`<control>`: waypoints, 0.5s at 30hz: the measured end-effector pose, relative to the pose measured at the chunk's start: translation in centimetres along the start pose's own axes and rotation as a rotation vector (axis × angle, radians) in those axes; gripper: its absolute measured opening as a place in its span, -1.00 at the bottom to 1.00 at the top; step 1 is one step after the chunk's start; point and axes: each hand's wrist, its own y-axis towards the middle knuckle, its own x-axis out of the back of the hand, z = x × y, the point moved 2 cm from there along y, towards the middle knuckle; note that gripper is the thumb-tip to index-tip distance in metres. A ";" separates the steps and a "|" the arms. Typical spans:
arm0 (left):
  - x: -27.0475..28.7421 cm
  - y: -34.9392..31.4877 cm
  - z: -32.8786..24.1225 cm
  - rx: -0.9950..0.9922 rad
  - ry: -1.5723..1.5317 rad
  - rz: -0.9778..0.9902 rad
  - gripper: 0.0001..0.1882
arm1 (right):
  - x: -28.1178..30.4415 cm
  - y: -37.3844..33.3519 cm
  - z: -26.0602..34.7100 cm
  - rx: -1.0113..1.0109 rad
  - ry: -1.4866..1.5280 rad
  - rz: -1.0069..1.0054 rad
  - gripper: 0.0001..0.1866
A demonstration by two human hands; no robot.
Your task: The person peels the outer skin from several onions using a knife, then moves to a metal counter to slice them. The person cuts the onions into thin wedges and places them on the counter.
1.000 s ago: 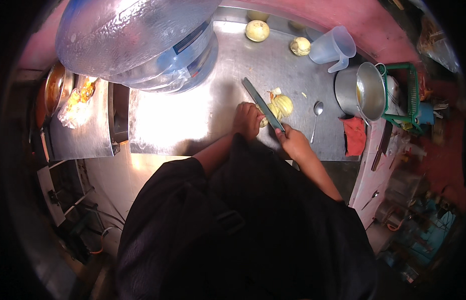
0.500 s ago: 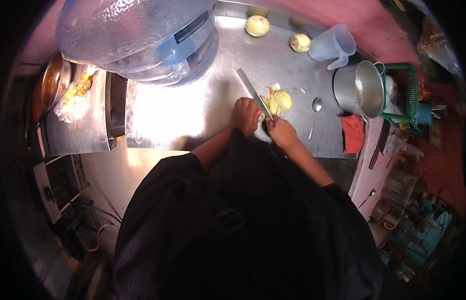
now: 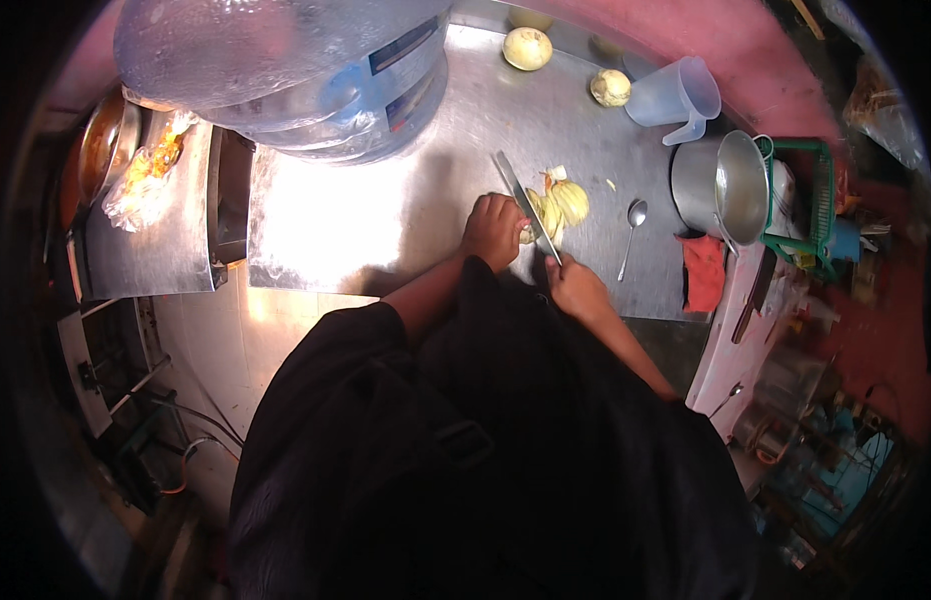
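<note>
My right hand (image 3: 577, 288) is closed round the handle of a long knife (image 3: 515, 183), whose blade slants away to the far left. Beside the blade, my left hand (image 3: 493, 232) has its fingers bent over a piece of pale yellow fruit (image 3: 526, 235), mostly hidden by the fingers and knife. Fanned slices (image 3: 567, 204) of the same pale yellow fruit lie just right of the blade on the metal table (image 3: 455, 130). Two whole peeled pale fruits, one larger (image 3: 527, 48) and one smaller (image 3: 610, 88), sit at the back of the table.
A large clear water bottle (image 3: 285, 75) stands at the back left. On the right are a spoon (image 3: 636, 214), a translucent measuring jug (image 3: 665, 92), a metal pot (image 3: 697, 178), a red cloth (image 3: 702, 272) and a green basket (image 3: 827, 200). Another knife (image 3: 754, 298) lies near the right wall.
My right hand has drawn the knife back toward me and slightly right. My left hand stays almost in place on the fruit. The whole view has shifted a little.
</note>
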 end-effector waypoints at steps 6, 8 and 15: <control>-0.2 0.2 0.3 -0.002 0.025 0.032 -0.86 | -0.3 3.9 0.8 0.021 0.126 0.034 -0.51; -0.3 0.2 0.4 -0.004 0.016 0.029 -0.86 | 0.4 4.0 0.1 0.036 0.198 0.049 -0.50; -0.3 0.1 0.4 0.005 -0.018 -0.006 -0.87 | 3.2 -1.8 -0.1 0.003 0.207 0.039 -0.52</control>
